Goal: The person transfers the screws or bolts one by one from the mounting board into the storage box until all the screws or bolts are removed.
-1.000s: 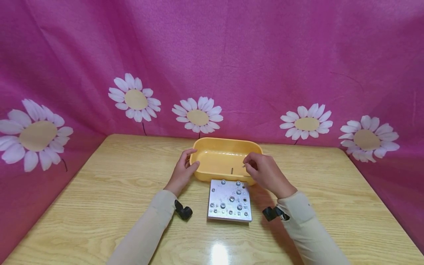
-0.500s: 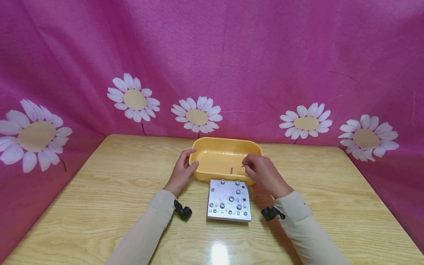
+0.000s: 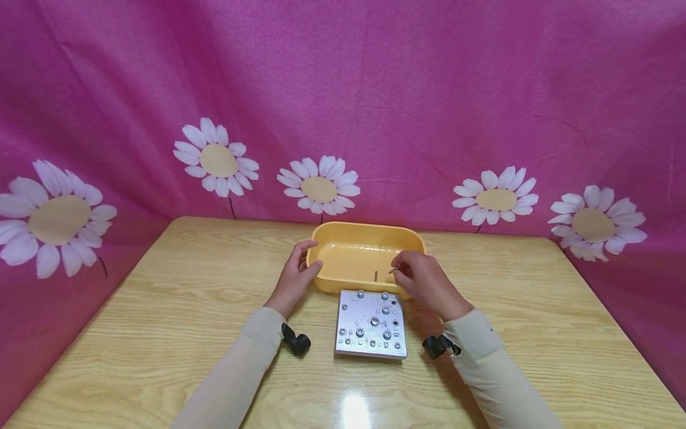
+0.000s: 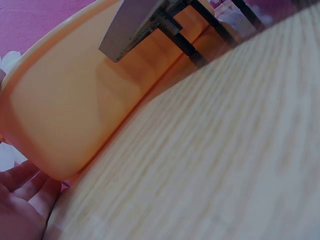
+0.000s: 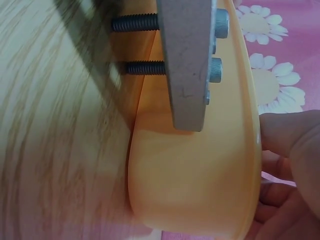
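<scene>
Yellow oblong plastic basin [image 3: 343, 262]: upright | square silver bolt-studded metal plate [image 3: 355, 316]: just beside basin | tiny slender piece [image 3: 393, 270]: pinched in right hand [image 3: 427, 281]

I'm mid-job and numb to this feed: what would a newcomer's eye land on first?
Probably the vivid pink cloth behind the table, printed with big white daisies. Next, the yellow tub near the table's far edge, left hand at its left end and right hand over its right end. Then the metal plate on the tub's near side, its bolts poking out below in the right wrist view.
</scene>
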Motion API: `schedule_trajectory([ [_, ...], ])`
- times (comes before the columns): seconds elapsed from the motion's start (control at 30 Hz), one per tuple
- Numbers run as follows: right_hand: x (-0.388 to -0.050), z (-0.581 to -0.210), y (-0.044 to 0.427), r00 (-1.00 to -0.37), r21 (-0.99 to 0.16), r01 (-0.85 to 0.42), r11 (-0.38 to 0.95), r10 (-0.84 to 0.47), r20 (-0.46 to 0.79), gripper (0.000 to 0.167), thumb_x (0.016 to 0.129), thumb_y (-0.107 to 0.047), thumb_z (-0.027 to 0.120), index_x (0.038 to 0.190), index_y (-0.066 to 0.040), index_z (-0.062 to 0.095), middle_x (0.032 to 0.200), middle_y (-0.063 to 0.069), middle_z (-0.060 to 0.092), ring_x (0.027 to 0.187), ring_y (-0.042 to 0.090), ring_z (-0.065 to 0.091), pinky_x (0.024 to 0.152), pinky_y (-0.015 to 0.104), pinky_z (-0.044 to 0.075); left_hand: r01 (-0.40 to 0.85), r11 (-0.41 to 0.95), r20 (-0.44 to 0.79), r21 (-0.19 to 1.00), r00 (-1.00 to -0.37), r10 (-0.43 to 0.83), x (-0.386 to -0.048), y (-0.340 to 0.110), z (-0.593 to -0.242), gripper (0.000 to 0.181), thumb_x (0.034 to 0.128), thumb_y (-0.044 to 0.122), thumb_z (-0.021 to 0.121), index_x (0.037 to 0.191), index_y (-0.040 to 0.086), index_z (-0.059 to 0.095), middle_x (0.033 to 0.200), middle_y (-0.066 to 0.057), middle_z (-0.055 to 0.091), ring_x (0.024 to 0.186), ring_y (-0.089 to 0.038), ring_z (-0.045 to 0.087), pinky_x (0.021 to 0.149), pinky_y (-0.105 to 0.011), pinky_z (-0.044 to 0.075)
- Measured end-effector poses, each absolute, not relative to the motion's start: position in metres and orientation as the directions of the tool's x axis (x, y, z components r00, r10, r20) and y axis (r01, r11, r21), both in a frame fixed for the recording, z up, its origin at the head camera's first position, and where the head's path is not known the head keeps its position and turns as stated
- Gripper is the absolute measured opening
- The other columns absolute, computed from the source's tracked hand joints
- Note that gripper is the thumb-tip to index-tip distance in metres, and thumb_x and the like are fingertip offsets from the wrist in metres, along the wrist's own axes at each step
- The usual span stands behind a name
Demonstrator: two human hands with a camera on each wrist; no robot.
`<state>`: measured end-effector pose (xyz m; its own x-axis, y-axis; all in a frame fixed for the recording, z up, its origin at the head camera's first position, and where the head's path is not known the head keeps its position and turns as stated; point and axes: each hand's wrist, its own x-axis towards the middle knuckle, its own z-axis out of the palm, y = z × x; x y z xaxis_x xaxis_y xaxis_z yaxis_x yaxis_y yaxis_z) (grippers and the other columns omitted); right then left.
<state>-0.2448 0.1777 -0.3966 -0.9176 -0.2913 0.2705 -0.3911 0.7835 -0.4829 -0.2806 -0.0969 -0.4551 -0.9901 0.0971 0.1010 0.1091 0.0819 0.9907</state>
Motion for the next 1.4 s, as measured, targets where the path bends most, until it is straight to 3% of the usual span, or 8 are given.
schedule_trajectory([
  [0.43, -0.244, -0.396, 0.178, -0.936, -0.496, -0.349, 0.795, -0.274, 0.221, 0.017, 0.087, -0.007, 0.067, 0.102, 0.000, 0.067, 0.088, 0.006, 0.064, 0.076, 0.019, 0.055, 0.071, 0.031, 0.052, 0.086, 0.103, 0.072, 0.991, -0.989, 0.127, -0.259, -0.095, -0.424, 0.048, 0.0948, 0.011, 0.057, 0.140, 0.009, 0.041, 0.146, -0.016, 0.038, 0.134, -0.028, 0.040, 0.108, -0.037, 0.036],
  [1.4, -0.246, -0.394, 0.186, -0.931, -0.548, -0.363, 0.754, -0.321, 0.175, 0.015, 0.088, -0.009, 0.067, 0.102, -0.003, 0.067, 0.089, 0.003, 0.064, 0.079, 0.018, 0.056, 0.074, 0.032, 0.051, 0.082, 0.095, 0.070, 0.992, -0.989, 0.128, -0.259, -0.096, -0.425, 0.047, 0.0949, 0.012, 0.058, 0.139, 0.010, 0.043, 0.144, -0.015, 0.040, 0.133, -0.027, 0.040, 0.108, -0.036, 0.036],
])
